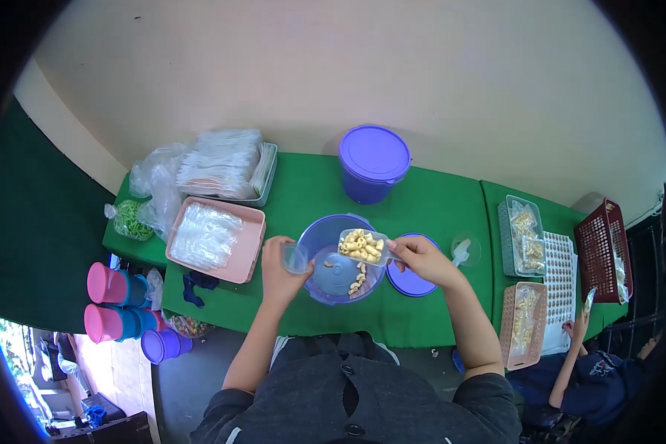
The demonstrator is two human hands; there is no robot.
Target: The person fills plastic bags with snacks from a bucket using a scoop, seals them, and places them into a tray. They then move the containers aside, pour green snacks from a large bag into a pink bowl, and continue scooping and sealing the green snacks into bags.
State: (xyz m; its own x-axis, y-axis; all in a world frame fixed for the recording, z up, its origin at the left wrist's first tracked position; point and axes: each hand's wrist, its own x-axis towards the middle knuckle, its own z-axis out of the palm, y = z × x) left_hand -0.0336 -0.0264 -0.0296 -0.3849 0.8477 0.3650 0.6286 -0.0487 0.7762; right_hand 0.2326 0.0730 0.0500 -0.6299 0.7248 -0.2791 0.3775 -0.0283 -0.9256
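Observation:
My right hand (420, 259) is closed round the handle of a clear plastic scoop (385, 252), which is heaped with pale yellow macaroni-shaped snacks (360, 244). Below the scoop stands an open purple tub (308, 275) with a few loose pieces on its bottom. At the tub's left rim, my left hand (277, 270) grips a small clear plastic cup (295, 258), tilted toward the tub. A round purple lid (414, 283) lies on the green cloth under my right wrist.
Behind the tub stands a lidded purple bucket (374, 155). To the left, a pink tray (250, 255) holds clear bags. Farther right are baskets of filled packets (524, 325), a sticker sheet (559, 266) and a maroon basket (596, 244); another person's hand (581, 324) holds a packet there.

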